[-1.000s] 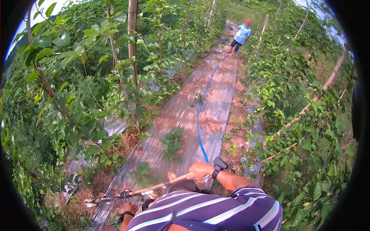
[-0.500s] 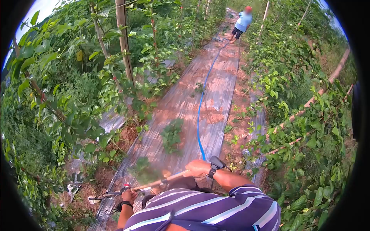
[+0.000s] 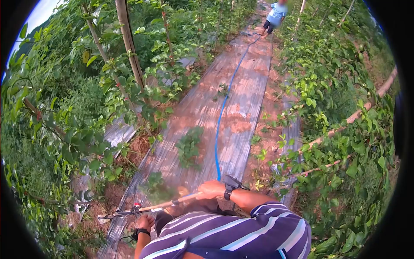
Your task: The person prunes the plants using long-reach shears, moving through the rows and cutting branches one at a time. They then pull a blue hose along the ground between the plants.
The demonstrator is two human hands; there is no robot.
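One pole (image 3: 160, 205) | right hand (image 3: 211, 189): fingers wrapped round it | left hand (image 3: 145, 222): just beside it, finger spread unclear

The person's bare right hand (image 3: 211, 189) is closed in a grip, back of the hand upward, its bare right forearm (image 3: 248, 199) slanting in from the right shoulder across the front of the body. Lower and farther left, I see the bare left hand (image 3: 145, 222), its left forearm (image 3: 142, 245) angled upward, finger pose too blurred to read.

Distant person (image 3: 276, 17), head apparently cropped.
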